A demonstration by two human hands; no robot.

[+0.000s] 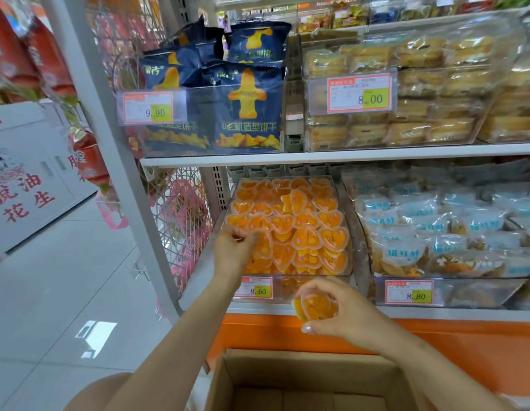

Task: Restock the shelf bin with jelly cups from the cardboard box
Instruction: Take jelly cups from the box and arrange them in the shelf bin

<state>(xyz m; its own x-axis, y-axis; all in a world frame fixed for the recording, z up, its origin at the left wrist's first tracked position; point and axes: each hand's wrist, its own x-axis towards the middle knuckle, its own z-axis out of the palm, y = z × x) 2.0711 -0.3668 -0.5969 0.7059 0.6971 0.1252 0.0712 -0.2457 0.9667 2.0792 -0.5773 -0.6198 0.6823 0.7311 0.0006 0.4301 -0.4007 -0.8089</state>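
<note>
A clear shelf bin [351, 232] on the lower shelf is piled with several orange heart-shaped jelly cups [305, 229]. My left hand [232, 247] reaches into the bin's front left corner, its fingers curled on a jelly cup there. My right hand [338, 310] is below the bin's front edge and pinches one or two orange jelly cups [315, 307] between thumb and fingers. An open cardboard box [228, 381] sits at the bottom of the view, under both forearms; the part of its inside that shows holds no cups.
Price tags [256, 287] hang on the bin fronts. A bin of pale blue snack bags [441, 232] stands to the right. Dark blue biscuit bags [246, 108] and wrapped cakes [406, 93] fill the upper shelf. A white upright post [109, 137] and a wire rack flank the left; tiled floor lies beyond.
</note>
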